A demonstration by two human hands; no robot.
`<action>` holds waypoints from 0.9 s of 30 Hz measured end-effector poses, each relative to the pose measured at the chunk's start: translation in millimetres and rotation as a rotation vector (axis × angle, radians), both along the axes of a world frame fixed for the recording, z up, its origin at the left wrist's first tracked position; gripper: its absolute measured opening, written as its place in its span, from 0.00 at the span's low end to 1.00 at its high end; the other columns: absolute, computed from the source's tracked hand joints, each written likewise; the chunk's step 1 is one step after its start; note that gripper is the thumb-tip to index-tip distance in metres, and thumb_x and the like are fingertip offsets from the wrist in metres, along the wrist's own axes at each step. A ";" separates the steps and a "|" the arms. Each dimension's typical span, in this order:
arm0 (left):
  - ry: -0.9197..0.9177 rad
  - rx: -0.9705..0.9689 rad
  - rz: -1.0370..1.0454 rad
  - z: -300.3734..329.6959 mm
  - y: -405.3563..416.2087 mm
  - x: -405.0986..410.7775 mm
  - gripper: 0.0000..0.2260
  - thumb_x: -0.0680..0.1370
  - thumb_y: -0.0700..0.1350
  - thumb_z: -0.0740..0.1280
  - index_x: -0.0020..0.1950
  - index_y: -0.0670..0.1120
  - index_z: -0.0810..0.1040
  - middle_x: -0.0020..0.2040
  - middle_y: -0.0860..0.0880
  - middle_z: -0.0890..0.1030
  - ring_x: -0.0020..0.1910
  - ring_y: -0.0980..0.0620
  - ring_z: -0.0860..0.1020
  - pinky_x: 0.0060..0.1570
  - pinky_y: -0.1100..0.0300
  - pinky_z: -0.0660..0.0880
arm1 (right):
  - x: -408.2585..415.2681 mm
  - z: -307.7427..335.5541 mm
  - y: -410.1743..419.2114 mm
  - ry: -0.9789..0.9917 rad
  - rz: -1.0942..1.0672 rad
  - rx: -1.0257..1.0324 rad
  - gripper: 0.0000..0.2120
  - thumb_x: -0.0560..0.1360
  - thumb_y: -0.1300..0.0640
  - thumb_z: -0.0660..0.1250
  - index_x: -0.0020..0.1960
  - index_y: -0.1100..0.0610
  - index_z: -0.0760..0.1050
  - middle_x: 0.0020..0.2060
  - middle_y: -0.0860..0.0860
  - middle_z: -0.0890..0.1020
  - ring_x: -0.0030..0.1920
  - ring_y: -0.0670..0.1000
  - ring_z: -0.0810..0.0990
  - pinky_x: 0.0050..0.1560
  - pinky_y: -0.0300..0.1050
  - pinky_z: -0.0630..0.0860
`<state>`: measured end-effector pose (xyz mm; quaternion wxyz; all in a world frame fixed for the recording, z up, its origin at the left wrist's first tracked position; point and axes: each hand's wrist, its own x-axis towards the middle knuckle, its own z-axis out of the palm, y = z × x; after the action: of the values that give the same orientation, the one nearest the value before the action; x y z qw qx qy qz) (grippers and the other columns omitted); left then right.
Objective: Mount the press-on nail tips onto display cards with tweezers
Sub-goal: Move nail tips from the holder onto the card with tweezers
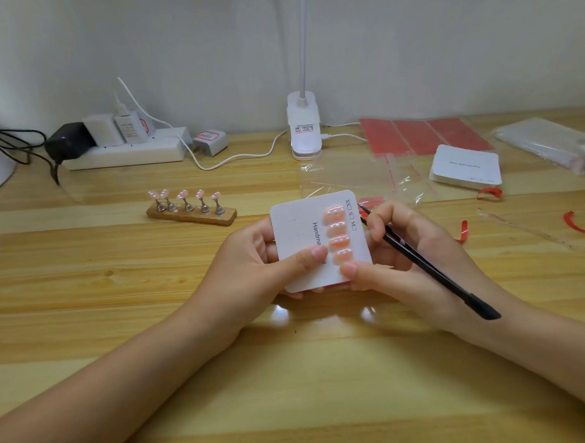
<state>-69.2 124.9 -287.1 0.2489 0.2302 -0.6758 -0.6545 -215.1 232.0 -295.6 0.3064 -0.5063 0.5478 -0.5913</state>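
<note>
Head view: both hands pinch the display card (305, 227), right hand (404, 249) nearer the nail column (337, 237), gripping tweezers (428, 261).

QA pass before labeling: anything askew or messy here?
Minor only: red liner strips lie scattered on the table's right side, and one charger sits unplugged beside the power strip. Nails on the held card look evenly lined.

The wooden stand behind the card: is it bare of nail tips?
No: the wooden stand holds five pink nail tips on metal pegs.
</note>
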 end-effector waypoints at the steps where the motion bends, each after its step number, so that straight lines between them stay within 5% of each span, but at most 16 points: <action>1: -0.001 -0.002 -0.002 0.0 0.1 0.1 0.13 0.64 0.44 0.70 0.48 0.45 0.78 0.33 0.48 0.83 0.28 0.56 0.80 0.24 0.67 0.73 | 0.3 0.7 -0.1 0.000 0.019 -0.007 0.16 0.63 0.62 0.72 0.34 0.44 0.69 0.31 0.47 0.79 0.32 0.49 0.79 0.38 0.50 0.78; 5: -0.006 -0.001 0.014 0.4 -0.7 0.2 0.14 0.64 0.45 0.70 0.47 0.46 0.78 0.34 0.48 0.84 0.29 0.56 0.80 0.24 0.67 0.74 | 2.8 2.3 1.3 -0.011 -0.007 -0.025 0.18 0.62 0.61 0.78 0.38 0.54 0.67 0.33 0.47 0.80 0.33 0.48 0.81 0.38 0.49 0.80; 8: 0.013 0.032 0.036 0.2 -2.5 1.1 0.14 0.64 0.45 0.70 0.48 0.45 0.79 0.37 0.48 0.84 0.30 0.56 0.80 0.25 0.67 0.74 | 4.1 3.4 2.0 -0.021 -0.080 -0.040 0.18 0.59 0.53 0.73 0.40 0.58 0.66 0.30 0.48 0.78 0.29 0.46 0.78 0.34 0.41 0.79; 11: 0.019 0.052 0.050 -0.8 -4.0 2.5 0.15 0.64 0.44 0.70 0.50 0.46 0.78 0.38 0.48 0.85 0.31 0.56 0.81 0.25 0.67 0.73 | 0.6 7.3 3.4 0.007 -0.212 -0.113 0.12 0.68 0.43 0.63 0.39 0.52 0.71 0.28 0.48 0.76 0.25 0.44 0.72 0.28 0.37 0.74; 16: 0.019 0.051 0.046 -1.6 -5.1 3.1 0.15 0.64 0.44 0.70 0.50 0.46 0.78 0.38 0.49 0.84 0.31 0.56 0.81 0.24 0.67 0.73 | -16.7 12.8 9.6 -0.018 -0.194 -0.085 0.33 0.66 0.24 0.49 0.48 0.43 0.82 0.25 0.46 0.70 0.27 0.45 0.68 0.29 0.40 0.71; 22: 0.017 0.055 0.042 -2.0 -5.3 3.5 0.14 0.64 0.45 0.70 0.49 0.46 0.79 0.38 0.49 0.84 0.32 0.56 0.81 0.24 0.67 0.73 | -16.7 11.8 10.8 -0.200 -0.106 -0.089 0.20 0.66 0.37 0.64 0.37 0.52 0.83 0.29 0.53 0.82 0.26 0.48 0.76 0.28 0.35 0.73; 27: 0.015 0.056 0.038 -1.5 -6.0 3.3 0.14 0.64 0.44 0.70 0.48 0.47 0.79 0.39 0.49 0.85 0.32 0.56 0.81 0.24 0.67 0.73 | -14.9 10.8 9.4 -0.235 -0.130 -0.035 0.14 0.64 0.42 0.65 0.30 0.51 0.79 0.26 0.57 0.81 0.23 0.49 0.78 0.25 0.34 0.74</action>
<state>-65.9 119.0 -288.6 0.2600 0.2449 -0.6508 -0.6700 -230.0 241.4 -284.8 0.3206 -0.4024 0.5296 -0.6745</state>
